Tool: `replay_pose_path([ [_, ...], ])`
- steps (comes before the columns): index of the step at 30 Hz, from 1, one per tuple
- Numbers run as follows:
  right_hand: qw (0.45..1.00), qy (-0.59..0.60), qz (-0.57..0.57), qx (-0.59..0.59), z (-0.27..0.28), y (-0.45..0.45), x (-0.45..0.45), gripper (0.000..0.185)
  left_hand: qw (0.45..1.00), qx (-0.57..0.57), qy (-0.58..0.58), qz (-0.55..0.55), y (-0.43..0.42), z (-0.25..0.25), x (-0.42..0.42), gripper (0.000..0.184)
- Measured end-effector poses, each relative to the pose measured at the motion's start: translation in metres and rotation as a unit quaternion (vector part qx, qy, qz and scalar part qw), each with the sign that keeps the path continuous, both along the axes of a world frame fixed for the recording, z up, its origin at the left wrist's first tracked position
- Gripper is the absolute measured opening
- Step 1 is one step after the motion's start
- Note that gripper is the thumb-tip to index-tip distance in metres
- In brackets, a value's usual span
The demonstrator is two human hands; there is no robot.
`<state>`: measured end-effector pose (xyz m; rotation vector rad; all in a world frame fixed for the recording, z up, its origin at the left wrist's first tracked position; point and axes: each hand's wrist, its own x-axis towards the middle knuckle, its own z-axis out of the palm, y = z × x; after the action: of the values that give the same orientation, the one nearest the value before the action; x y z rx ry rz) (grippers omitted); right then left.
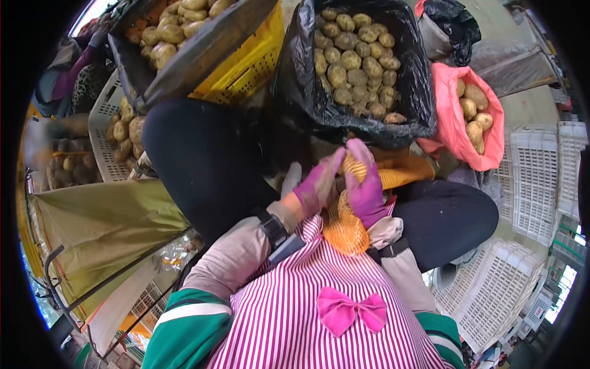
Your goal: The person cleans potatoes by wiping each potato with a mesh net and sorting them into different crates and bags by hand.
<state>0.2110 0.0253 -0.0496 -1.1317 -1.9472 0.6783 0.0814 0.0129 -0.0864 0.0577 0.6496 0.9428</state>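
Purple gloves cover both of my hands, which meet in front of my lap. Between them is an orange mesh bag (347,230), its rounded lower part resting against my striped apron (295,289). My left hand (319,181) presses on the bag's gathered neck from the left, its fingers pointing up. My right hand (367,190) closes on the same bunched mesh from the right, fingers also upward. What fills the bag is hard to make out. More orange mesh (402,173) lies over my right thigh, just beside the right hand.
A black-lined container of potatoes (350,59) stands directly ahead. Right of it is a pink bag (439,101) holding potatoes. At the upper left are a yellow crate (246,64) and a white basket (101,132) with potatoes. White crates (534,184) are stacked at right. Another person's sleeve (70,77) shows far left.
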Motion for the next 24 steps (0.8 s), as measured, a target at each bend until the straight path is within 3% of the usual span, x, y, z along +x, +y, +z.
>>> replay_pose_path([
  [1, 0.998, -0.054, -0.035, -0.027, 0.008, -0.003, -0.004, 0.042, 0.887, 0.280, 0.366, 0.000, -0.007, 0.011, -0.004, 0.048],
  [2, 0.998, -0.050, -0.040, -0.028, 0.008, -0.005, -0.004, 0.042, 0.753, 0.410, 0.513, -0.023, -0.017, 0.010, -0.002, 0.048],
  [3, 0.991, -0.085, -0.057, -0.087, 0.006, -0.003, -0.002, 0.038, 0.576, 0.497, 0.649, -0.005, -0.026, 0.010, 0.000, 0.047],
  [4, 0.980, -0.119, -0.074, -0.143, 0.002, 0.000, -0.001, 0.035, 0.767, 0.408, 0.491, 0.064, -0.029, -0.013, 0.015, 0.045],
  [6, 0.972, -0.127, -0.146, -0.137, -0.015, 0.001, -0.003, 0.028, 0.904, 0.286, 0.295, 0.122, -0.026, -0.016, 0.022, 0.044],
  [8, 0.941, 0.059, -0.193, -0.271, -0.027, 0.008, 0.002, 0.023, 0.872, 0.096, 0.480, 0.006, -0.006, 0.011, 0.018, 0.046],
  [9, 0.894, 0.147, -0.234, -0.352, -0.034, 0.011, 0.005, 0.030, 0.867, 0.193, 0.459, 0.000, -0.006, 0.010, 0.012, 0.047],
  [10, 0.893, 0.147, -0.237, -0.353, -0.032, 0.016, 0.012, 0.030, 0.868, 0.192, 0.458, -0.003, -0.003, 0.012, 0.006, 0.047],
  [12, 0.818, 0.264, -0.227, -0.458, -0.025, 0.019, 0.028, 0.038, 0.894, 0.267, 0.359, -0.021, -0.002, 0.023, -0.001, 0.049],
  [13, 0.763, 0.354, -0.216, -0.495, -0.027, 0.014, 0.034, 0.041, 0.933, 0.236, 0.269, -0.043, -0.002, 0.027, -0.005, 0.055],
  [14, 0.760, 0.355, -0.220, -0.498, -0.024, 0.009, 0.032, 0.041, 0.934, 0.232, 0.269, -0.048, -0.002, 0.035, -0.009, 0.055],
  [16, 0.853, 0.276, -0.158, -0.413, -0.009, 0.010, 0.028, 0.038, 0.955, 0.225, 0.191, -0.027, 0.002, 0.048, -0.014, 0.064],
  [17, 0.945, 0.079, -0.101, -0.300, 0.009, 0.005, 0.025, 0.037, 0.955, 0.232, 0.183, -0.030, 0.004, 0.047, -0.016, 0.071],
  [18, 0.945, 0.078, -0.101, -0.301, 0.010, 0.002, 0.019, 0.037, 0.955, 0.231, 0.182, -0.030, 0.005, 0.046, -0.015, 0.071],
  [20, 0.833, 0.387, -0.104, -0.381, 0.009, -0.003, 0.006, 0.038, 0.948, 0.267, 0.172, -0.019, 0.004, 0.044, -0.017, 0.072],
  [21, 0.823, 0.407, -0.065, -0.391, 0.013, -0.001, 0.007, 0.038, 0.948, 0.267, 0.175, -0.021, 0.004, 0.041, -0.017, 0.072],
  [22, 0.822, 0.410, -0.065, -0.390, 0.014, 0.000, 0.010, 0.038, 0.912, 0.301, 0.275, -0.040, 0.004, 0.040, -0.017, 0.072],
  [23, 0.849, 0.371, -0.058, -0.373, 0.015, 0.001, 0.015, 0.037, 0.865, 0.333, 0.372, -0.059, 0.005, 0.038, -0.017, 0.073],
  [24, 0.873, 0.330, -0.050, -0.356, 0.015, 0.001, 0.018, 0.037, 0.864, 0.333, 0.372, -0.061, 0.004, 0.036, -0.019, 0.073],
])
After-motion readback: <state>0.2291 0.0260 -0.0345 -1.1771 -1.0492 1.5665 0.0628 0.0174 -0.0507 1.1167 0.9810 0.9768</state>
